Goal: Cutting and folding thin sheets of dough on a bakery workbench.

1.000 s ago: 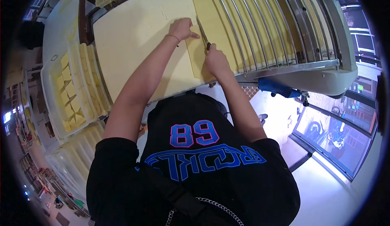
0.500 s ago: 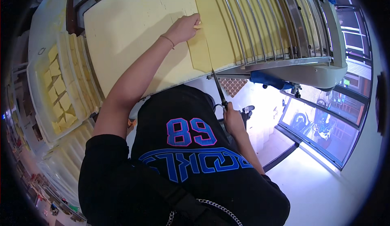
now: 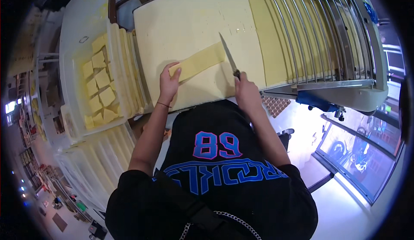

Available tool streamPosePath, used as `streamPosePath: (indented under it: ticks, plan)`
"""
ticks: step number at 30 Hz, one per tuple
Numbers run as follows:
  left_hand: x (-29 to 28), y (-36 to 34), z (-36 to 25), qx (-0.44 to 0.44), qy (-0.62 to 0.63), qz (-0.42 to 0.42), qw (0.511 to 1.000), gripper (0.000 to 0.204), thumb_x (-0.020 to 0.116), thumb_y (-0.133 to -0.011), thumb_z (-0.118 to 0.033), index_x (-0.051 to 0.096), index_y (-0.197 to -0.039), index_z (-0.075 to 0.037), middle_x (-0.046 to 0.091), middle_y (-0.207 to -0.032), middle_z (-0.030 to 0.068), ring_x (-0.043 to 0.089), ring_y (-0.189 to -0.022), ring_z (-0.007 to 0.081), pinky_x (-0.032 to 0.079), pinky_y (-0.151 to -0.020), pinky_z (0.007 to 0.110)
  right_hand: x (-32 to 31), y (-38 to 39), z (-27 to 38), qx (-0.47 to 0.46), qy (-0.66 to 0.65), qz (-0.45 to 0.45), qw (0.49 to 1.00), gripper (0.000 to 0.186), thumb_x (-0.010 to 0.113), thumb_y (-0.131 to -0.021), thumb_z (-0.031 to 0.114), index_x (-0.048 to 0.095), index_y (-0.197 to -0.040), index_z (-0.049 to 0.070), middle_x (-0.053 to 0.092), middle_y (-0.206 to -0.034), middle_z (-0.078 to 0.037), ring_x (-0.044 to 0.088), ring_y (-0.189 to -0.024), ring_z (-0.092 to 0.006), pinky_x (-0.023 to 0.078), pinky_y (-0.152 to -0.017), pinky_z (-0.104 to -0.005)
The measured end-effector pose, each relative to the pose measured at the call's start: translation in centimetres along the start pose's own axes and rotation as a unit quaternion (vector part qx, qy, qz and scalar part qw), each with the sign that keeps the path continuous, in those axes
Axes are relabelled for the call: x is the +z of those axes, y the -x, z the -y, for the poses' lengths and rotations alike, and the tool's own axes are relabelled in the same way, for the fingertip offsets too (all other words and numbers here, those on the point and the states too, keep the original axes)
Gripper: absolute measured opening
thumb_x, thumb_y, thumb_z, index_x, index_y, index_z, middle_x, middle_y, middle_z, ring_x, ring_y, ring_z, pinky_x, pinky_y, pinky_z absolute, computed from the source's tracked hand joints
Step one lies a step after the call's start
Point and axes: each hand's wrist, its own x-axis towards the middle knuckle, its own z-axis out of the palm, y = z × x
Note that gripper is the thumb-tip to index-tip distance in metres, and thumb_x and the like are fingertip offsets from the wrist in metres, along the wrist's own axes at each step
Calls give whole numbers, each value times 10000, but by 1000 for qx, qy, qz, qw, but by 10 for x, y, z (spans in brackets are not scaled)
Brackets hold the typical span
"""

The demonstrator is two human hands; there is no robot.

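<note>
A flat strip of pale yellow dough (image 3: pixel 202 60) lies slantwise across the cream work surface (image 3: pixel 189 20). My left hand (image 3: pixel 169 81) grips its left end, thumb on top. In my right hand (image 3: pixel 247 92) is a long knife (image 3: pixel 228 55), held by its dark handle. The blade points away from me, close beside the strip's right end; whether they touch I cannot tell. To the right, a wide dough sheet (image 3: pixel 274 46) rests on the same surface and runs under metal bars, its near-left edge straight.
The metal bar guard (image 3: pixel 297 33) of a machine covers the right side of the surface. At the left stands a translucent tub (image 3: pixel 71 89) holding several yellow dough pieces (image 3: pixel 102 78), with stacked tubs beside it. An egg tray (image 3: pixel 276 106) sits below the table edge.
The strip, earlier along the sheet's edge, now lies apart and turned slantwise to the left. My left hand moved nearer with it; the knife rose from the front edge to above the surface.
</note>
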Motion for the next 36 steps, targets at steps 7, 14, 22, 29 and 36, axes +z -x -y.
streamPosePath:
  ticks: [7, 14, 22, 29, 36]
  plan:
    - [-26, 8, -2, -70, -60, 20, 996, 226, 635, -839, -78, 640, -1058, -21, 650, -950, 93, 582, -734, 187, 479, -691, 299, 55, -18, 16, 8, 21, 24, 999, 260, 407, -982, 253, 440, -1060, 8, 620, -777, -301, 598, -707, -512, 451, -642, -580]
    - [-38, 6, 20, 16, -153, -34, 988, 247, 686, -808, -116, 638, -1025, -9, 602, -853, 86, 559, -663, 169, 474, -620, 285, 34, -7, 49, -43, 52, 33, 997, 260, 406, -976, 235, 440, -1059, -9, 616, -769, -306, 594, -696, -518, 455, -643, -577]
    - [-35, 4, 18, 25, -162, -8, 986, 272, 709, -785, -160, 638, -1007, -18, 600, -852, 93, 574, -718, 194, 481, -668, 307, 62, -6, 47, -40, 40, 77, 995, 252, 413, -956, 227, 440, -1027, -13, 622, -792, -304, 603, -746, -508, 459, -681, -582]
    - [-35, 5, 14, 37, -189, -18, 981, 256, 732, -770, -189, 624, -935, -26, 591, -835, 92, 570, -743, 229, 480, -707, 332, 69, 10, 78, -66, 16, 51, 996, 285, 437, -967, 251, 464, -1034, -25, 613, -775, -316, 595, -702, -514, 448, -639, -576]
    - [-32, 11, 29, 83, -174, -17, 981, 217, 710, -785, -176, 548, -840, -41, 568, -744, 109, 547, -679, 306, 466, -671, 395, 56, 0, 82, -37, -103, 163, 981, 273, 482, -958, 242, 519, -1086, 4, 570, -668, -177, 566, -557, -296, 459, -513, -421]
